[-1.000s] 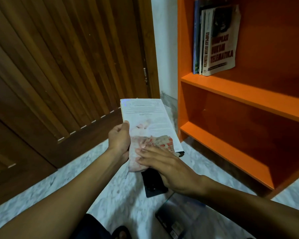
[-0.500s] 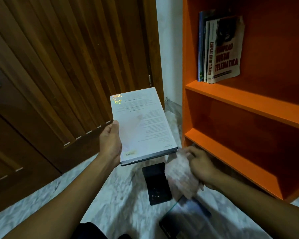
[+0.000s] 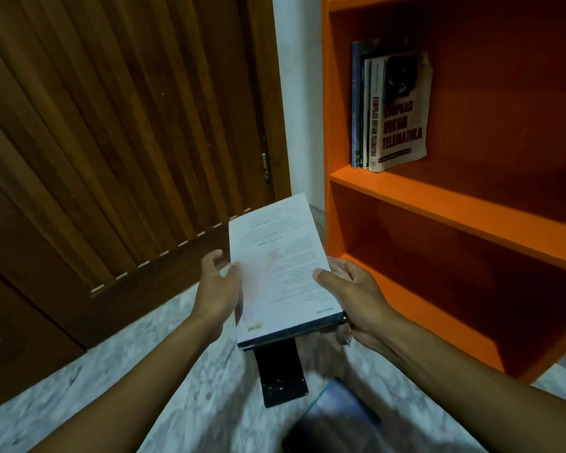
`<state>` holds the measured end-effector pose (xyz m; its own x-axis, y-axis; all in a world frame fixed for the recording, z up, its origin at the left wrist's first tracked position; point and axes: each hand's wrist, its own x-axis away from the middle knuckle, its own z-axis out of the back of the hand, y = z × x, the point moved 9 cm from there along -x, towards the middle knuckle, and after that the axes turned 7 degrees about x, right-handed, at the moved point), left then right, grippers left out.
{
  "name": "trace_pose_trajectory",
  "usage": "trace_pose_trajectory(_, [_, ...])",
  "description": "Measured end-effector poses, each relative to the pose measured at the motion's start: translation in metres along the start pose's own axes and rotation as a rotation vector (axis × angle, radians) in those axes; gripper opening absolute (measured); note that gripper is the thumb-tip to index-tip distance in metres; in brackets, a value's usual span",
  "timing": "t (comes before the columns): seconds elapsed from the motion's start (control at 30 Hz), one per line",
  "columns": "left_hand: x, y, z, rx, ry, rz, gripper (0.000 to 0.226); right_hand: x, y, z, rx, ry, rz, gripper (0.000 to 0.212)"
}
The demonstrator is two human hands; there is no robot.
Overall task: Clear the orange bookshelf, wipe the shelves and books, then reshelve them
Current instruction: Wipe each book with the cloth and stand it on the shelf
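I hold a white-covered book flat in front of me, between both hands. My right hand grips its right edge, thumb on the cover. A bit of the pink cloth shows bunched in the same hand, under the book. My left hand is on the left edge with its thumb lifted off the cover, and it is blurred. The orange bookshelf stands just right of the book. Several books lean upright at the left end of its upper shelf. The two lower shelves hold nothing.
A black book and a blue book lie on the marble floor under my hands. A slatted wooden door fills the left side. A strip of white wall separates the door from the shelf.
My right hand stopped wiping the cover, dropped away with the cloth, then came back up and took the book's right edge. The book has moved right, toward the shelf, and my left thumb has lifted.
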<state>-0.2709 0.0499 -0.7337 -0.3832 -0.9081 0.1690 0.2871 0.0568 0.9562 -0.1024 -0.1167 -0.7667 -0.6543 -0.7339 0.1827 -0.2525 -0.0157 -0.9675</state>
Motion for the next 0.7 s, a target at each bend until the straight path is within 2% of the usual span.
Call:
trace_pose_trajectory(0.07, [0.014, 0.026, -0.002, -0.171, 0.070, -0.200, 0.059, 0.000, -0.006, 0.004, 0.181, 0.069, 0.049, 0.036])
trace_pose_trajectory(0.1, [0.022, 0.036, -0.011, -0.157, 0.029, -0.260, 0.062, 0.003, -0.010, 0.004, 0.292, 0.103, 0.095, 0.036])
trace_pose_trajectory(0.13, [0.029, 0.038, -0.025, -0.089, -0.062, -0.241, 0.063, 0.008, -0.016, 0.002, 0.410, 0.124, 0.170, 0.036])
trace_pose_trajectory(0.2, [0.042, 0.027, -0.056, 0.101, -0.262, -0.039, 0.068, 0.021, -0.030, -0.011, 0.704, 0.129, 0.400, 0.038])
trace_pose_trajectory(0.23, [0.047, 0.020, -0.067, 0.184, -0.307, 0.048, 0.070, 0.030, -0.034, -0.021, 0.843, 0.108, 0.523, 0.041])
trace_pose_trajectory(0.27, [0.047, 0.014, -0.072, 0.245, -0.298, 0.090, 0.071, 0.038, -0.035, -0.031, 0.959, 0.073, 0.635, 0.043])
trace_pose_trajectory(0.33, [0.038, 0.000, -0.068, 0.320, -0.183, 0.128, 0.070, 0.049, -0.029, -0.049, 1.151, -0.015, 0.762, 0.050])
trace_pose_trajectory(0.4, [0.028, -0.013, -0.057, 0.376, -0.059, 0.157, 0.055, 0.054, -0.023, -0.059, 1.261, -0.058, 0.846, 0.054])
trace_pose_trajectory(0.53, [0.019, -0.022, -0.046, 0.488, -0.008, 0.145, 0.030, 0.065, -0.024, -0.074, 1.293, -0.123, 0.950, 0.048])
trace_pose_trajectory(0.6, [0.017, -0.018, -0.044, 0.525, -0.034, 0.124, 0.022, 0.065, -0.030, -0.074, 1.157, -0.165, 0.913, 0.044])
trace_pose_trajectory(0.7, [0.018, -0.008, -0.041, 0.579, -0.057, 0.114, 0.019, 0.054, -0.048, -0.055, 0.835, -0.136, 0.713, 0.032])
